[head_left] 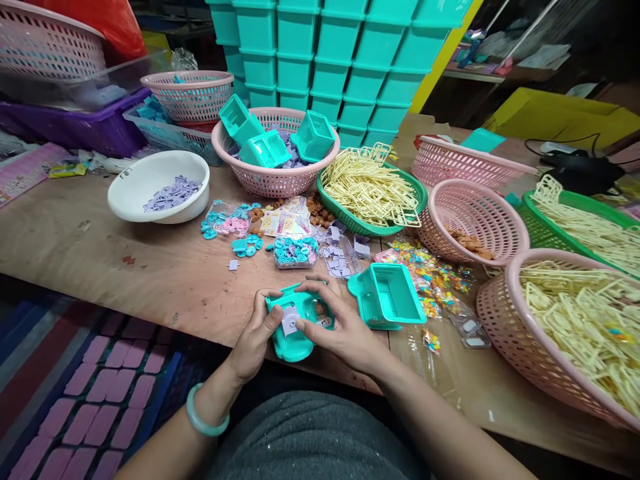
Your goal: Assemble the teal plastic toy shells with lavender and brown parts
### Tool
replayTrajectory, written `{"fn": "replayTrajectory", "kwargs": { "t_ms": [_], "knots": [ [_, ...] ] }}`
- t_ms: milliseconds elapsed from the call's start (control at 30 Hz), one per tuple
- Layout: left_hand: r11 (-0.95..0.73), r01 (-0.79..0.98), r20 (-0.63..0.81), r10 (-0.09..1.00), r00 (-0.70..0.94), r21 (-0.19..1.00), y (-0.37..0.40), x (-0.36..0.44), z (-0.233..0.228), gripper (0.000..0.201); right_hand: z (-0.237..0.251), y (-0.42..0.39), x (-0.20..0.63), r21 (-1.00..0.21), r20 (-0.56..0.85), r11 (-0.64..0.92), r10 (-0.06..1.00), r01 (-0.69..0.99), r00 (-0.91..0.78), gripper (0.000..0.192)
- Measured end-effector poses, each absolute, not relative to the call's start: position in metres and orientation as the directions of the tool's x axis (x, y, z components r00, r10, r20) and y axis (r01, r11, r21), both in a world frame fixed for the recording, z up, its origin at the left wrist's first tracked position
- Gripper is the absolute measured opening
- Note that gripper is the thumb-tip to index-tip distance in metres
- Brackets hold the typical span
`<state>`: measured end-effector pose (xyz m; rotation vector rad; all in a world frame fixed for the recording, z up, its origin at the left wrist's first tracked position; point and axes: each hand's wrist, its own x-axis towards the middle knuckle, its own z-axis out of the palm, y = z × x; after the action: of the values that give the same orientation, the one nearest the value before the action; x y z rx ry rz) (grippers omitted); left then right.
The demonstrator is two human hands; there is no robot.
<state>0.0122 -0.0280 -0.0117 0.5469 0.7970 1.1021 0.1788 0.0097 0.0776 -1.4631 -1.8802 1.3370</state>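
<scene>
Near the table's front edge, both hands hold a teal plastic toy shell [294, 348]. My left hand [255, 337] wraps its left side, the thumb against a small lilac plastic piece [290, 321]. From the right, my right hand [345, 327] grips the shell, its thumb also on the lilac piece and its fingers over the far edge. A small brown part shows in an opening of the shell, partly hidden by the fingers. Just right of my right hand sits a teal box-shaped part [387, 297]. Beyond the hands stands a clear box of teal pieces [295, 252].
A white bowl [120, 190] with lilac pieces is at left. Behind are a pink basket [240, 175] with teal boxes and a green basket [345, 215] of cream frames. More pink baskets [500, 313] line the right. Stacked teal bins [335, 40] rise at the back.
</scene>
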Motion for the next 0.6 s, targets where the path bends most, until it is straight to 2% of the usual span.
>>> {"fn": "replayTrajectory", "kwargs": {
  "t_ms": [200,333,433,533,600],
  "knots": [
    [0.338,-0.511,-0.191,0.929,0.318,0.790,-0.027,0.005,-0.014,0.081,0.080,0.012,0.177,-0.839,-0.215,0.017,0.908,0.544,-0.359,0.040],
    [0.240,-0.473,-0.141,0.962,0.235,0.848,-0.028,0.010,-0.007,0.076,0.080,0.009,0.173,-0.790,-0.194,0.056,0.922,0.611,-0.336,0.040],
    [0.250,-0.434,-0.153,0.957,0.247,0.865,-0.027,0.008,-0.008,0.072,0.078,0.012,0.173,-0.770,-0.131,0.111,0.936,0.628,-0.327,0.040],
    [0.325,-0.386,-0.214,0.929,0.303,0.864,-0.025,0.000,-0.014,0.081,0.079,0.017,0.179,-0.793,-0.166,0.121,0.900,0.596,-0.404,0.047],
    [0.366,-0.404,-0.238,0.913,0.332,0.838,-0.024,-0.005,-0.017,0.091,0.079,0.019,0.184,-0.815,-0.220,0.090,0.866,0.573,-0.449,0.059]
  ]
}}
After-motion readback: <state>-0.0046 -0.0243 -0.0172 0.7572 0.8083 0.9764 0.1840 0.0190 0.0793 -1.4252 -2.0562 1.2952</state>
